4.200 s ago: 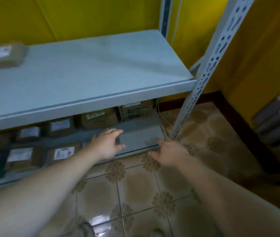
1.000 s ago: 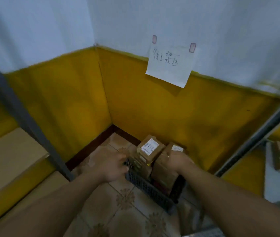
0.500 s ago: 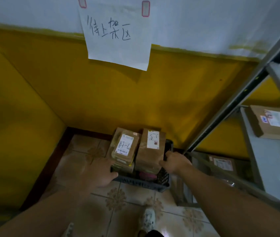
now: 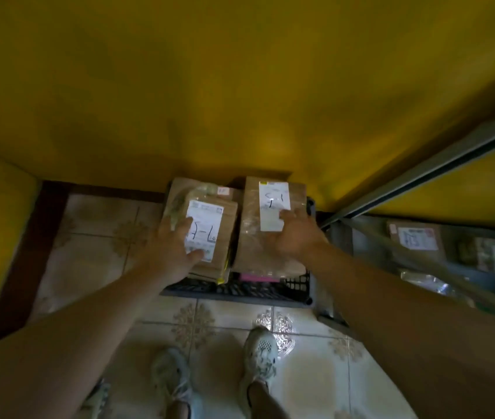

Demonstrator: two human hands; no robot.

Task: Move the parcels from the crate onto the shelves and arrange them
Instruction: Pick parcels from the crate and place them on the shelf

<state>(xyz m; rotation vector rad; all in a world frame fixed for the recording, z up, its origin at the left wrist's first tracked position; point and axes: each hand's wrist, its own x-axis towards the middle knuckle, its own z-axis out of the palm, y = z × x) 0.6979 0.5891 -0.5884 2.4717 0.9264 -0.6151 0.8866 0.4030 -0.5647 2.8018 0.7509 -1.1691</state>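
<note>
A black plastic crate stands on the floor against the yellow wall, stacked with brown parcels. On the left of the stack lies a parcel with a white label marked in pen. My left hand rests on it with fingers spread over the label. To the right is a taller brown parcel with a white label. My right hand lies on its right side, fingers stretched across the top. A pink item shows beneath.
A grey metal shelf unit stands to the right, with labelled parcels on its low shelf. Brown skirting and a yellow wall close off the corner. My two shoes stand on the patterned tiles just before the crate.
I turned from the shelf to the crate in the corner and came close. Both hands moved from the crate's rim up onto the tops of the two upper parcels.
</note>
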